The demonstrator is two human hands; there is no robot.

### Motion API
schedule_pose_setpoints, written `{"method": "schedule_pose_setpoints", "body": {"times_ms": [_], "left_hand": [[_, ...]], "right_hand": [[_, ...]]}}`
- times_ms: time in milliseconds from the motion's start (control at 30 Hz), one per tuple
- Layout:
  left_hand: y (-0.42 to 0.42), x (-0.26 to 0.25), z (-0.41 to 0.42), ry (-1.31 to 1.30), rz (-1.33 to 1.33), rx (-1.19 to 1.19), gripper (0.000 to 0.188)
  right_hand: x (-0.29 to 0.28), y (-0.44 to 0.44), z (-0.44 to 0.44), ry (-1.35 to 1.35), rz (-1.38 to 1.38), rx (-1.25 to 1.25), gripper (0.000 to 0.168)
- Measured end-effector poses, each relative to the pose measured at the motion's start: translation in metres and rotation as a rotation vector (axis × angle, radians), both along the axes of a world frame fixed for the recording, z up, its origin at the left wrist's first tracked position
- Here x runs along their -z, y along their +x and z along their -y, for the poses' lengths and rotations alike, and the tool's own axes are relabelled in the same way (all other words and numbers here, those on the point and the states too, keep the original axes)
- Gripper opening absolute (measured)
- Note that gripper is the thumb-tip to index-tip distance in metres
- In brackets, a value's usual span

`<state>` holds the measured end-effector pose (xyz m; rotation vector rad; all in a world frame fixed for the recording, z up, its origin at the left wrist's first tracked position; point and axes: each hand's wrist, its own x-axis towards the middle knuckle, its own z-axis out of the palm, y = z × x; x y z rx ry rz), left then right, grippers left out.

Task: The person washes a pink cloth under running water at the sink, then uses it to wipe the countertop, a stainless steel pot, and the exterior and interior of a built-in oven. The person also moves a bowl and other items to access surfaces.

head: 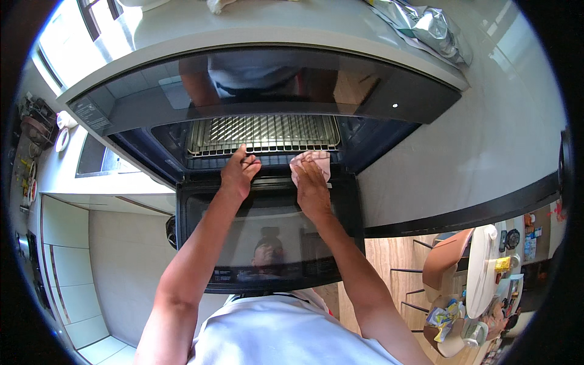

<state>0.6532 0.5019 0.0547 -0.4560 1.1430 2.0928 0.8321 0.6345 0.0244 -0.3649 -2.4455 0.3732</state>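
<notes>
A built-in oven stands before me with its black glass door (273, 219) folded down flat toward my body. Inside the cavity sits a wire rack (264, 148) with a ribbed metal tray (269, 130) showing beneath or behind its bars. My left hand (238, 173) is at the rack's front edge, thumb raised and fingers loosely curled, holding nothing that I can see. Whether it touches the rack I cannot tell. In my right hand (315, 187) is a pink checked cloth (321, 159), pressed at the front of the opening, right of centre, by the door's hinge edge.
Above the oven runs a dark glass panel (273, 82) under a pale countertop (255, 20). A silver foil bag (429, 29) lies on that top at the right. To the left is a counter with a sink (102, 157); at the lower right are chairs (445, 260) and a white table (481, 269).
</notes>
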Motion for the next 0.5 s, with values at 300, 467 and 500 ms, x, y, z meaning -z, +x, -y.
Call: {"method": "schedule_pose_setpoints", "body": {"times_ms": [300, 467, 500], "left_hand": [[-0.030, 0.004, -0.019, 0.177, -0.054, 0.023, 0.032], [-0.034, 0.020, -0.015, 0.151, -0.101, 0.053, 0.034], [-0.035, 0.021, -0.017, 0.127, -0.114, 0.062, 0.035]], "right_hand": [[0.004, 0.000, -0.003, 0.016, -0.028, -0.013, 0.032], [0.007, 0.002, -0.003, -0.062, -0.036, -0.044, 0.035], [0.007, 0.005, -0.006, -0.050, -0.037, -0.052, 0.034]]}}
